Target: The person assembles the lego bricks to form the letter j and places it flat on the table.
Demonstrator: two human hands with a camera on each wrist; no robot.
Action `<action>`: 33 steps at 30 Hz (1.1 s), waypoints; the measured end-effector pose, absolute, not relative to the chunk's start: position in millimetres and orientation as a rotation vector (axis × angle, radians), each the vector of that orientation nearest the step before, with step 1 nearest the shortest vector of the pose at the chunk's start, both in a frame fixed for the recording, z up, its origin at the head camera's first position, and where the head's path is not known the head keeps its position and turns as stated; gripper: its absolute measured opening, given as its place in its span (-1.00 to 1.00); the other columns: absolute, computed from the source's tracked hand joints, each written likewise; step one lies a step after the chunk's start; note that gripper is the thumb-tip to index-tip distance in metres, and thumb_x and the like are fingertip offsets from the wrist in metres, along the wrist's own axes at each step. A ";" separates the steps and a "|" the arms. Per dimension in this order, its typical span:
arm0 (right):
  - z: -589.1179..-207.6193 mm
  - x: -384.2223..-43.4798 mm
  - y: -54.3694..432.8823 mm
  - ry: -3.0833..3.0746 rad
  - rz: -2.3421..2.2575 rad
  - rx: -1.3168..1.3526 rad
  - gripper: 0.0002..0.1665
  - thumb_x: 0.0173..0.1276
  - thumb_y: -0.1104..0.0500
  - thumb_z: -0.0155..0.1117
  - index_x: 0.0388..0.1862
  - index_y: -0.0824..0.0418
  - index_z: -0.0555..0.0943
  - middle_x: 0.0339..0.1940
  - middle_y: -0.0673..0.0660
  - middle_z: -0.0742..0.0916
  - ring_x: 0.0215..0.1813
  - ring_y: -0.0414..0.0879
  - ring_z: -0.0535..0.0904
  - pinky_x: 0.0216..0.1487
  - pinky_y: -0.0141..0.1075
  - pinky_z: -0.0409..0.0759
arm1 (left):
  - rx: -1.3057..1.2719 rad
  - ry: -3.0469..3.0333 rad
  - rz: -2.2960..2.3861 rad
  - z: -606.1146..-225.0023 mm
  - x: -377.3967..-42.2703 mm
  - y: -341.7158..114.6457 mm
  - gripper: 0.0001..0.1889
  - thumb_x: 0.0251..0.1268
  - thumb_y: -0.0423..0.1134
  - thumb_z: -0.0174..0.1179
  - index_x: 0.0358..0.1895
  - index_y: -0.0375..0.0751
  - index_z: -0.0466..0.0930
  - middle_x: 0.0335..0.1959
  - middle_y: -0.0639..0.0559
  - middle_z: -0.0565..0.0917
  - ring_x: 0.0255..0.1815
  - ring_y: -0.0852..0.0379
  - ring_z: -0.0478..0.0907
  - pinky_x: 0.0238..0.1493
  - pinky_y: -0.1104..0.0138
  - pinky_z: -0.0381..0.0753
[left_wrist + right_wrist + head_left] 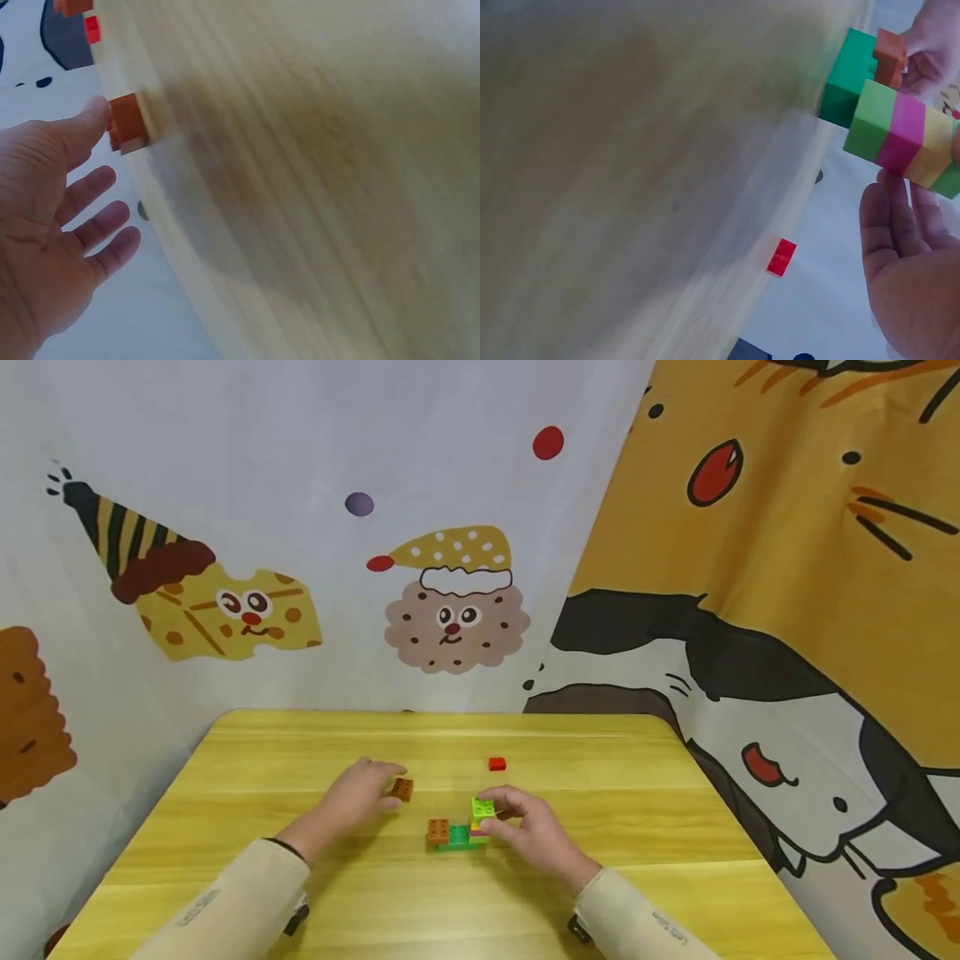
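In the head view my left hand is around a brown brick lying on the table. The left wrist view shows the thumb right by that brick, the other fingers spread loosely apart from it. My right hand holds a stack of bricks by its light green top brick, between thumb and fingers. Green, magenta and yellow layers show in the right wrist view. The stack stands on one end of a green base brick; an orange brick sits on the other end.
A red brick lies farther back on the wooden table. Behind the table hangs a cloth printed with cartoon figures.
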State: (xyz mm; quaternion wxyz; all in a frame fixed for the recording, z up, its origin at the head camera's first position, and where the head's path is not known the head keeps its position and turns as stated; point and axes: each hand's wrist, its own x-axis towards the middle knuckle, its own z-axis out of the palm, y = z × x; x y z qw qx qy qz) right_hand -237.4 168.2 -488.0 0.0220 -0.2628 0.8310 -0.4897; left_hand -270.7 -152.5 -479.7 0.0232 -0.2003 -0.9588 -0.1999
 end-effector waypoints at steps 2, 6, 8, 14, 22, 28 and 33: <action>-488.5 -237.5 167.0 2.614 -1.491 -0.866 -0.60 0.33 -0.02 0.37 0.15 -0.20 0.60 0.02 -0.18 0.68 -0.03 -0.14 0.62 0.04 -0.13 0.62 | -0.622 -2.968 -0.586 -482.6 -271.9 -150.9 -0.44 0.21 -0.12 0.42 0.27 -0.18 0.55 0.14 -0.08 0.65 0.17 -0.19 0.51 0.22 -0.07 0.45; -487.0 -237.2 162.4 2.656 -1.443 -0.916 -0.59 0.34 0.01 0.38 0.16 -0.17 0.60 0.02 -0.20 0.69 -0.05 -0.18 0.63 0.01 -0.13 0.63 | -0.604 -2.979 -0.549 -490.7 -276.1 -151.5 -0.50 0.21 -0.15 0.43 0.20 -0.22 0.59 0.03 -0.08 0.69 0.08 -0.16 0.57 0.26 -0.08 0.41; -486.0 -237.5 160.3 2.664 -1.423 -0.918 -0.59 0.35 0.01 0.38 0.17 -0.17 0.60 0.04 -0.20 0.69 -0.04 -0.18 0.62 0.00 -0.14 0.64 | -0.589 -2.980 -0.532 -494.1 -278.3 -152.0 -0.54 0.21 -0.17 0.42 0.16 -0.22 0.61 -0.02 -0.07 0.70 0.04 -0.14 0.59 0.22 -0.06 0.46; -486.7 -242.4 152.5 2.726 -1.384 -0.935 -0.60 0.38 -0.02 0.34 0.19 -0.18 0.58 0.03 -0.18 0.68 -0.05 -0.19 0.62 -0.04 -0.19 0.65 | -0.520 -2.993 -0.598 -491.3 -280.7 -150.3 -0.60 0.27 -0.18 0.37 0.13 -0.24 0.61 -0.04 -0.09 0.69 0.02 -0.11 0.61 0.15 -0.01 0.53; -487.8 -259.5 134.0 2.827 -1.316 -0.900 -0.40 0.37 -0.04 0.35 0.34 -0.02 0.43 -0.10 -0.09 0.70 -0.13 -0.20 0.63 -0.08 -0.27 0.64 | -0.484 -2.936 -0.794 -467.0 -280.9 -143.9 -0.59 0.33 -0.06 0.32 0.17 -0.12 0.58 0.03 0.00 0.66 0.03 -0.04 0.60 -0.02 0.08 0.62; -484.9 -279.3 120.2 2.789 -1.349 -0.824 -0.24 0.36 -0.02 0.37 0.45 0.01 0.27 -0.05 -0.07 0.73 -0.14 -0.22 0.61 -0.06 -0.24 0.62 | -0.592 -2.821 -0.954 -434.8 -275.8 -127.4 -0.58 0.32 0.00 0.32 0.19 0.00 0.59 0.06 0.13 0.65 0.01 0.00 0.57 -0.06 0.12 0.61; -483.8 -286.7 112.1 2.770 -1.355 -0.839 -0.17 0.33 0.03 0.41 0.48 0.06 0.23 -0.02 -0.06 0.74 -0.13 -0.23 0.64 -0.04 -0.20 0.64 | -0.752 -2.810 -0.900 -421.4 -272.0 -112.2 -0.60 0.28 0.00 0.36 0.13 -0.01 0.62 -0.01 0.17 0.66 -0.06 0.08 0.56 -0.12 0.21 0.60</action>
